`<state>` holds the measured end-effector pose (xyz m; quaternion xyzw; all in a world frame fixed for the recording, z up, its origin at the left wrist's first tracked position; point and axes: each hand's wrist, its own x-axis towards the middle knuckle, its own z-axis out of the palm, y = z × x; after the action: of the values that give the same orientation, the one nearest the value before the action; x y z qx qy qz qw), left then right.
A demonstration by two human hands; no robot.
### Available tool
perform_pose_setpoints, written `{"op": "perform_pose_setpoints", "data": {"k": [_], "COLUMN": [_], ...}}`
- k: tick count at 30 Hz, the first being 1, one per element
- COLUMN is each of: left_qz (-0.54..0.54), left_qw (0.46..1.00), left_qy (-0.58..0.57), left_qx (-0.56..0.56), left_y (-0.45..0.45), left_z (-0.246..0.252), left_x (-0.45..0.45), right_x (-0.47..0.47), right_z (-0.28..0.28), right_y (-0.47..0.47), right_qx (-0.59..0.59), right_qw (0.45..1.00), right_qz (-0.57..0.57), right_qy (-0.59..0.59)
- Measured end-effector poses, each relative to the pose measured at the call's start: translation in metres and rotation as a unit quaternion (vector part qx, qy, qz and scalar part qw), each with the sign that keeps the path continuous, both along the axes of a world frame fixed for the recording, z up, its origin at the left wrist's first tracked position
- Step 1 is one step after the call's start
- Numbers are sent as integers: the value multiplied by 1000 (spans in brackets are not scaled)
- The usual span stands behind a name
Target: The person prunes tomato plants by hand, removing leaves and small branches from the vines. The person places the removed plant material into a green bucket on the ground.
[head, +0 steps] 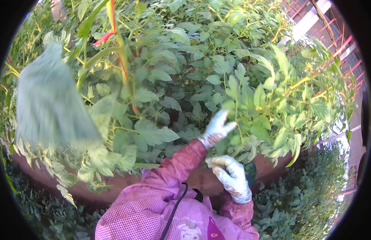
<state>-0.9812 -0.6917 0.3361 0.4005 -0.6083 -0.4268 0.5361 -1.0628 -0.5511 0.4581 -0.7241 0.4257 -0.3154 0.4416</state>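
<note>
My left hand [218, 128], in a white glove with brown stains at the wrist, reaches into the tomato plants. Its thumb and fingers are spread beside a leafy tomato shoot [240, 120]; whether the fingertips touch its leaves is not clear. Nearer my body, my right hand [232, 177] wears a similar glove. Its fingers curl with a gap to the thumb, and nothing shows between them. Behind that hand is part of a dark green round object [251, 173]. A tomato stem [296, 85] with small yellow flowers leans to the right along a red string.
A thick tomato stem [122, 57] stands at left with red twine [119, 64] along it. A large blurred green leaf-like shape [53, 102] fills the left side. Dense foliage [179, 57] lies ahead. Bare brown soil [125, 183] and lower plants [290, 195] are near me.
</note>
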Motion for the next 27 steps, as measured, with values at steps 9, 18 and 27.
{"op": "perform_pose_setpoints", "data": {"k": [9,18,27], "left_qz": [-192,-100,-44], "left_qw": [976,798,915], "left_qy": [106,509,358], "left_qx": [-5,307,179], "left_y": [76,40,-42], "left_z": [-17,-65,-81], "left_x": [-49,-51,-31], "right_x": [59,-29,-86], "right_z": [-41,-77,-140], "right_y": [-104,-157,-163], "right_qx": [-119,94,-247], "right_qw": [935,902,914], "right_qz": [-329,-366,-264], "right_qy": [53,211,183]}}
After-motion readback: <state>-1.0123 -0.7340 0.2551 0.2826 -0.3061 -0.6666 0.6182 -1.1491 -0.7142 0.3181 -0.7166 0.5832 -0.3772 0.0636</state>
